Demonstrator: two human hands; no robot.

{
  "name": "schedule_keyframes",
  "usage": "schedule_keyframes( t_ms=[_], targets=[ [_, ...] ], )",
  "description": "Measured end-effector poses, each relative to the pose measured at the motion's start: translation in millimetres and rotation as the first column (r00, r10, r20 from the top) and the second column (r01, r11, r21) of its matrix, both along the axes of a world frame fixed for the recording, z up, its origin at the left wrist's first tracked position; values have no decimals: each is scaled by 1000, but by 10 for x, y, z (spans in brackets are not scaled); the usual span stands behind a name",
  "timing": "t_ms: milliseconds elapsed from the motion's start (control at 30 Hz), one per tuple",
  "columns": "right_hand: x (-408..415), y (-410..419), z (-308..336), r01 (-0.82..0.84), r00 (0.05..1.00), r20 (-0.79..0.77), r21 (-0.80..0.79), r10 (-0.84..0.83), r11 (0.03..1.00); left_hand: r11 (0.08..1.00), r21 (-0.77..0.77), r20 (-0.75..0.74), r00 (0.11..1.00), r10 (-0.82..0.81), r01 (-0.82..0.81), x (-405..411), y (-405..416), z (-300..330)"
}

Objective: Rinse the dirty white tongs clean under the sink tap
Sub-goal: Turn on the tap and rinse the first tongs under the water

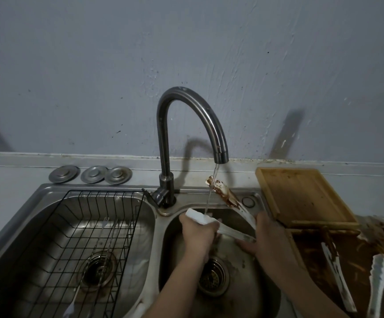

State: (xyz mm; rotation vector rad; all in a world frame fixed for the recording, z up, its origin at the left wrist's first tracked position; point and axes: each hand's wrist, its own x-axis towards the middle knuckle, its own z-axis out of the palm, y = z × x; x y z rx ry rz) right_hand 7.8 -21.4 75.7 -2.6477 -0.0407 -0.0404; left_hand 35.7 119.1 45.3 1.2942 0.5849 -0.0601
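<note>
White tongs (230, 232) are spread wide over the right sink basin (250, 283). My right hand (266, 239) grips their hinge end. My left hand (196, 230) is wrapped around the lower arm, whose clean white tip (197, 215) sticks out under the stream. The upper arm points up and back, its tip (220, 189) smeared with brown sauce. Water runs from the curved tap (218, 143), brushes the dirty tip and falls onto the lower arm.
The left basin holds a black wire rack (90, 244) with utensils. Three metal drain lids (90, 174) lie behind it. At the right stand a wooden board (301, 196) and a sauce-smeared surface with two more white tongs (377, 283).
</note>
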Motion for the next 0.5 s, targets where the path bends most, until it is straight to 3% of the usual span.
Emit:
schedule_keyframes(
  t_ms=[167, 267, 333, 500],
  targets=[
    [-24, 119, -96, 13, 999, 44, 99, -18, 995, 992, -91, 52, 994, 95, -90, 51, 61, 36],
    [-31, 108, -184, 50, 998, 18, 130, -53, 990, 920, -390, 123, 987, 102, -46, 78, 216, 119],
    [-27, 79, -223, 81, 996, -37, 155, -76, 985, 870, -493, 141, 987, 73, 6, 64, 311, 169],
    [-49, 38, -262, 87, 995, -59, 158, -78, 984, 904, -421, 146, 989, -12, 73, -11, 351, 47]
  ],
)
